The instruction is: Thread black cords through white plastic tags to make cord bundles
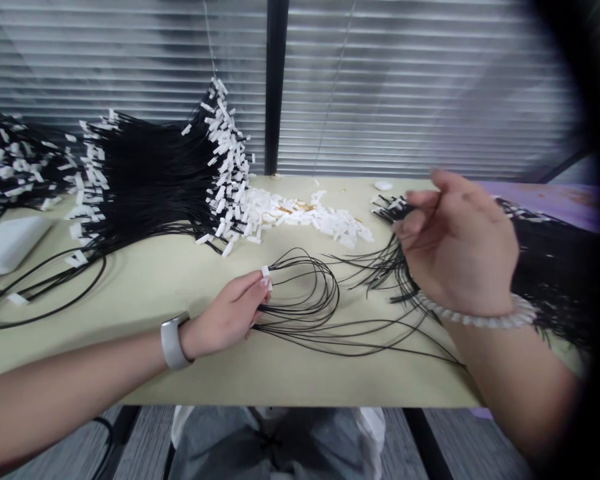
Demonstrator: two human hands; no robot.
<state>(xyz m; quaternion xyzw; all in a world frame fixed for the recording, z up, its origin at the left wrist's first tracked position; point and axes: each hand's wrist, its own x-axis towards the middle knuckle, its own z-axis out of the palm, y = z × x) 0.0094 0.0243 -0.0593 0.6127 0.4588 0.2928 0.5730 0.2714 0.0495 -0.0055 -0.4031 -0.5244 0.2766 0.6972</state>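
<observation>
My left hand is closed on a bundle of thin black cables, near the middle of the table. The cables bend round in a loop to the right of the fingers, and their longer strands trail toward the right. A small white connector shows at my left fingertips. Over the right side of the table, my right hand is raised and somewhat blurred. Its fingers are loosely bent and apart, and nothing held can be made out. Behind and below it lie loose black cable ends, partly hidden by the hand.
At the back left stands a big stack of black cables with white connectors. Loose white connectors are heaped beside it. A white box-like device lies left. More black cables are at the right. Window blinds border the table's back.
</observation>
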